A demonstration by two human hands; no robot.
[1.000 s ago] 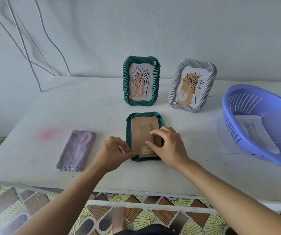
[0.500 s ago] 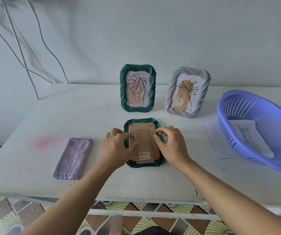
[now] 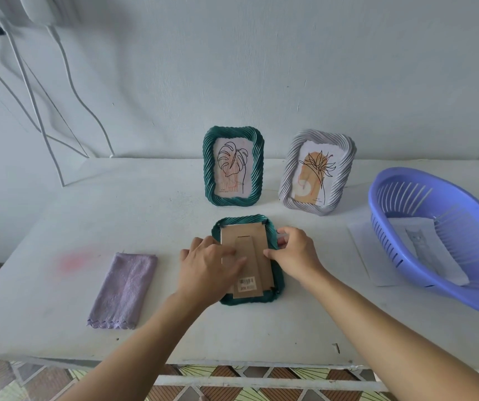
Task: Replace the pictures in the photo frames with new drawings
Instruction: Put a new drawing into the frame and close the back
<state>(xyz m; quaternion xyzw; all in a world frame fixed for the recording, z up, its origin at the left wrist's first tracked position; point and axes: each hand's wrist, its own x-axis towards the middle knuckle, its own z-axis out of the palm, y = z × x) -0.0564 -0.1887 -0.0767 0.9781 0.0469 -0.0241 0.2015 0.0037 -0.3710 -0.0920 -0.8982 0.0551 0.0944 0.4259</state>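
Note:
A dark green photo frame (image 3: pixel 276 296) lies face down at the table's middle, its brown cardboard backing (image 3: pixel 248 240) with a folded stand facing up. My left hand (image 3: pixel 207 269) rests flat on the left side of the backing, fingers fairly straight. My right hand (image 3: pixel 297 253) grips the frame's right edge, thumb on the backing and fingers curled over the rim. Behind stand a green frame (image 3: pixel 234 166) with a leaf drawing and a grey frame (image 3: pixel 316 172) with a flower drawing. A cat drawing on paper (image 3: pixel 423 250) lies in the purple basket (image 3: pixel 406 180).
A folded purple cloth (image 3: pixel 125 287) lies left of my hands. The basket sits at the right on a white sheet (image 3: pixel 362 241). White cables (image 3: pixel 30 91) hang along the wall at the left. The table's front edge (image 3: pixel 232 364) runs just below my forearms.
My left hand slid from the frame's lower left corner up onto the backing. My right hand shifted from the stand to the frame's right edge. The view tilted upward.

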